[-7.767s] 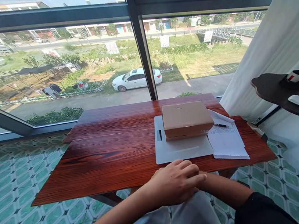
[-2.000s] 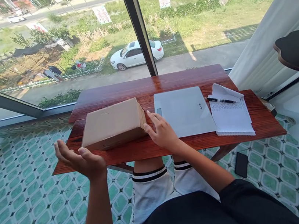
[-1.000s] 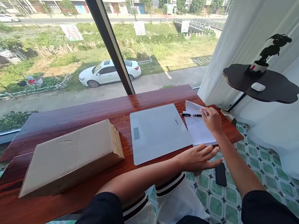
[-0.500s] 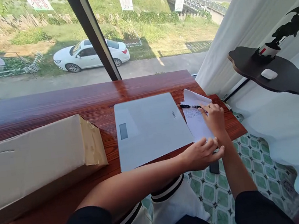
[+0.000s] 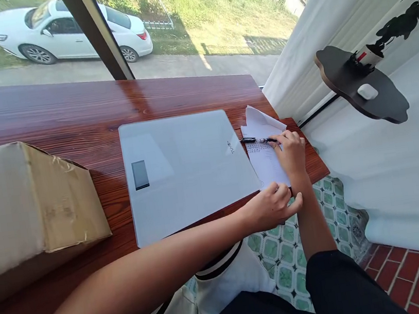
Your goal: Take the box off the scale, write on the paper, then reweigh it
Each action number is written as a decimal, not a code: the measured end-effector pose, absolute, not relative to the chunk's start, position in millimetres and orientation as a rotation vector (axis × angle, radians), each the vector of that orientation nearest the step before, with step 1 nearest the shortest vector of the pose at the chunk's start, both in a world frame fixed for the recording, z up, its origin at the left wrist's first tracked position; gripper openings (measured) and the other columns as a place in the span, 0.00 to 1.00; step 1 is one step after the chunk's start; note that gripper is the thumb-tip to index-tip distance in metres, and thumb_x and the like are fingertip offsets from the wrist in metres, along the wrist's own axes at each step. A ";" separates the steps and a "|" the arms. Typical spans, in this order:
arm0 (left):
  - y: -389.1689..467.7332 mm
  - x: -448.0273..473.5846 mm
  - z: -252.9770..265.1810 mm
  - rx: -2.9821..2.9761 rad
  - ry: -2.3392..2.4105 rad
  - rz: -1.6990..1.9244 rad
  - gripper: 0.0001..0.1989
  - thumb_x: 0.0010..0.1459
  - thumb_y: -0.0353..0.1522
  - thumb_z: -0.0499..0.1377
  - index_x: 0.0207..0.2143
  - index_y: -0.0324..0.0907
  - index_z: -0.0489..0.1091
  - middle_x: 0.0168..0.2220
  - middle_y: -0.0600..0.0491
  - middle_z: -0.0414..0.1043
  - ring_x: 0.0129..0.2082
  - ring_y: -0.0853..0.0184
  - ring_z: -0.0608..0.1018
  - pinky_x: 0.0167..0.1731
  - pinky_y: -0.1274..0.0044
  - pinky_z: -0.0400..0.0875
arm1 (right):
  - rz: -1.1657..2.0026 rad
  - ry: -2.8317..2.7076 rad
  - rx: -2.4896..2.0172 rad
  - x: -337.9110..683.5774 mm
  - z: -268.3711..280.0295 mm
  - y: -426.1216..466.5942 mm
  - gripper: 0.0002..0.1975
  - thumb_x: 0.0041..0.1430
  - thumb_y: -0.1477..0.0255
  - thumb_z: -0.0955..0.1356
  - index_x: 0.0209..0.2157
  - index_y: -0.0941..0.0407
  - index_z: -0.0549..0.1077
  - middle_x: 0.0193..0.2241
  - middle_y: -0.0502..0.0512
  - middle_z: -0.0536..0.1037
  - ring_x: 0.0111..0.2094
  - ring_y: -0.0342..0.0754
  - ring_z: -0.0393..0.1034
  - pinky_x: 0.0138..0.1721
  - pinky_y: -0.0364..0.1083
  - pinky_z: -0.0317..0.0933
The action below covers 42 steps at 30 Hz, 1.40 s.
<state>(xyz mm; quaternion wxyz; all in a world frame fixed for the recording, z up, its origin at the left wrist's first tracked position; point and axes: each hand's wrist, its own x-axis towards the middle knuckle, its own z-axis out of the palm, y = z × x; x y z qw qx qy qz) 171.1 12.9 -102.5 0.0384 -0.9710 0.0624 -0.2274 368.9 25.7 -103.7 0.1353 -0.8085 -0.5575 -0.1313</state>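
A flat white scale (image 5: 184, 171) with a small dark display lies on the red-brown wooden table (image 5: 71, 114). To its right sits a stack of printed papers (image 5: 266, 157) with a black pen (image 5: 256, 140) across the top. My right hand (image 5: 290, 153) rests on the papers with its fingertips closed on the pen's end. At the table's front edge my left hand (image 5: 271, 205) pinches the near corner of the papers. A brown cardboard box (image 5: 25, 203) lies at the left of the table.
A large window with a dark post (image 5: 99, 37) backs the table; a white car is parked outside. White curtain (image 5: 330, 20) hangs at right. A dark side shelf (image 5: 363, 86) carries a potted plant and a white mouse. Green tiled floor lies below.
The view has swung right and closer. My left hand moved from the table's edge onto the corner of the papers. My right hand stays at the pen.
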 end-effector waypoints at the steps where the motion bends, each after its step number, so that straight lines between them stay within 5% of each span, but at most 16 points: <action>1: 12.7 171.2 -102.5 -2.978 0.192 -0.699 0.24 0.65 0.30 0.51 0.62 0.36 0.62 0.43 0.40 0.76 0.39 0.62 0.73 0.34 0.69 0.58 | -0.392 -1.623 -2.347 368.4 -103.6 26.1 0.10 0.67 0.65 0.69 0.46 0.52 0.80 0.42 0.55 0.76 0.46 0.53 0.64 0.44 0.52 0.48; 9: 12.5 171.6 -103.8 -2.934 0.183 -0.696 0.20 0.66 0.27 0.48 0.59 0.37 0.63 0.39 0.44 0.77 0.37 0.64 0.73 0.34 0.70 0.57 | -0.654 -1.656 -2.364 357.2 -88.3 24.0 0.18 0.75 0.68 0.54 0.48 0.57 0.73 0.41 0.60 0.76 0.44 0.56 0.64 0.44 0.54 0.51; 14: 12.5 170.9 -103.3 -2.933 0.183 -0.705 0.18 0.64 0.27 0.51 0.56 0.38 0.65 0.40 0.43 0.78 0.37 0.64 0.74 0.34 0.70 0.58 | -0.932 -1.620 -2.038 377.9 -79.3 27.8 0.25 0.75 0.60 0.50 0.44 0.60 0.70 0.37 0.65 0.74 0.38 0.54 0.66 0.42 0.54 0.58; 19: 12.5 170.4 -101.7 -2.926 0.174 -0.691 0.18 0.64 0.27 0.50 0.55 0.37 0.66 0.44 0.41 0.78 0.39 0.63 0.75 0.35 0.71 0.60 | -1.172 -1.551 -1.447 401.6 -94.9 35.6 0.16 0.74 0.62 0.55 0.37 0.57 0.64 0.27 0.58 0.70 0.26 0.47 0.64 0.29 0.48 0.61; 24: 12.0 170.8 -101.1 -2.922 0.175 -0.660 0.17 0.65 0.28 0.49 0.55 0.37 0.66 0.45 0.41 0.77 0.39 0.63 0.75 0.36 0.70 0.60 | -0.937 -1.347 -1.463 393.6 -104.2 37.1 0.10 0.65 0.64 0.67 0.34 0.55 0.64 0.26 0.52 0.70 0.22 0.42 0.65 0.23 0.44 0.61; 31: 10.1 171.6 -103.1 -2.851 0.153 -0.740 0.15 0.65 0.26 0.49 0.51 0.37 0.68 0.41 0.43 0.78 0.37 0.63 0.75 0.36 0.70 0.59 | 0.158 -1.321 -1.468 377.5 -96.3 36.9 0.07 0.67 0.67 0.63 0.37 0.55 0.67 0.21 0.48 0.73 0.22 0.42 0.69 0.24 0.42 0.63; 36: 10.1 171.0 -104.2 -2.814 0.134 -0.796 0.14 0.65 0.26 0.50 0.50 0.37 0.69 0.39 0.44 0.79 0.37 0.63 0.76 0.36 0.70 0.59 | 0.285 -1.426 -1.561 368.1 -94.7 34.0 0.17 0.61 0.64 0.71 0.24 0.56 0.63 0.16 0.47 0.69 0.17 0.41 0.67 0.21 0.41 0.60; 42: 10.2 171.3 -104.1 -2.807 0.117 -0.809 0.14 0.65 0.28 0.51 0.50 0.37 0.70 0.40 0.43 0.79 0.38 0.62 0.76 0.36 0.70 0.59 | 0.377 -1.426 -1.654 363.5 -97.2 34.7 0.19 0.65 0.63 0.68 0.23 0.56 0.62 0.14 0.46 0.68 0.14 0.40 0.63 0.20 0.41 0.58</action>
